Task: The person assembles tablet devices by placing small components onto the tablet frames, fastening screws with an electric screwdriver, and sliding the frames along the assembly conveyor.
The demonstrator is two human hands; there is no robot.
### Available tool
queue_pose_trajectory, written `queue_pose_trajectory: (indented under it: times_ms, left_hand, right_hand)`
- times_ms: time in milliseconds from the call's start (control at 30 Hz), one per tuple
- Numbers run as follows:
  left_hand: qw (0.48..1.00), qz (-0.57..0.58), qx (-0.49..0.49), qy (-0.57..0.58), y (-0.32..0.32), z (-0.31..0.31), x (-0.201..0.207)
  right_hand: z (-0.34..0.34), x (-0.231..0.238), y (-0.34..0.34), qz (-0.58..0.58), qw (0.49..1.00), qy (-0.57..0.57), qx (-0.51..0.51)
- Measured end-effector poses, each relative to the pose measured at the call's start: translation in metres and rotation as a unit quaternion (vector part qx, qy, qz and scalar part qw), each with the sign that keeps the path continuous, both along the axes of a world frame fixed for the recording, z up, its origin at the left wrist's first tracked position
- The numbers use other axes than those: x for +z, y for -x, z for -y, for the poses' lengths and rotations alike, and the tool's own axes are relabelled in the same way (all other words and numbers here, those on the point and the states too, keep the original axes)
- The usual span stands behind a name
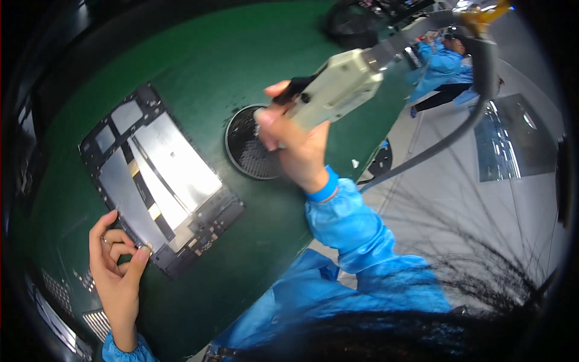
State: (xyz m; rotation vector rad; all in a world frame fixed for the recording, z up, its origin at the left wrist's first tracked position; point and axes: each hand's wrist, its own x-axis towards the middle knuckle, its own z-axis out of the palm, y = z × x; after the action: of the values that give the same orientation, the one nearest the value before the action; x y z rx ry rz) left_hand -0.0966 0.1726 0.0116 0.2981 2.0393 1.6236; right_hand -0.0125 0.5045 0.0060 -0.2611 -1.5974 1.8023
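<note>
My left hand (pixel 116 259) grips the near-left edge of an opened tablet (pixel 193 172), with thumb and fingers closed on its rim. Silver plates, dark ribbon cables and a strip of small circuit parts show on its exposed inside. To the right, my right hand (pixel 301 148) is wrapped round a cream electric screwdriver (pixel 341 84), which is held aslant. Its working tip is hidden by blur and my fingers. Below this hand lies a round, dark-rimmed dish (pixel 228 151) with many tiny dark pieces, probably screws, partly covered by the hand.
A green worktop (pixel 199 66) bears everything, its edge running diagonally at right. A thick grey hose (pixel 443 145) loops down beside the screwdriver. Perforated strips (pixel 96 323) lie at lower left. Another person in blue (pixel 443 63) sits at upper right, beyond a glossy transparent sheet (pixel 515 142).
</note>
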Motion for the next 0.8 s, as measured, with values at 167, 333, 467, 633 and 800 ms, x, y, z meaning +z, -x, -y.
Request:
queue_pose_trajectory:
  times_ms: [167,333,467,633,800]
  left_hand:
    - [0.997,0.054,0.023,-0.053,-0.002,0.001,0.004]
    - [1.0,-0.016,0.005,-0.005,-0.02,0.012,0.022]
    - [0.994,-0.075,-0.054,-0.053,-0.022,0.004,0.024]
    - [0.996,-0.055,-0.054,-0.036,-0.017,0.006,0.032]
    - [0.997,-0.044,-0.027,-0.062,-0.013,0.012,0.02]
  right_hand:
    - [0.002,-0.01,0.002,-0.016,0.999,0.037,0.001]
    - [0.01,-0.001,0.007,-0.011,1.0,0.01,0.01]
    - [0.013,0.038,-0.012,-0.102,0.995,0.0,-0.013]
    - [0.109,0.068,0.021,-0.168,0.964,0.127,0.16]
    - [0.189,0.056,0.045,-0.044,0.976,0.065,0.205]
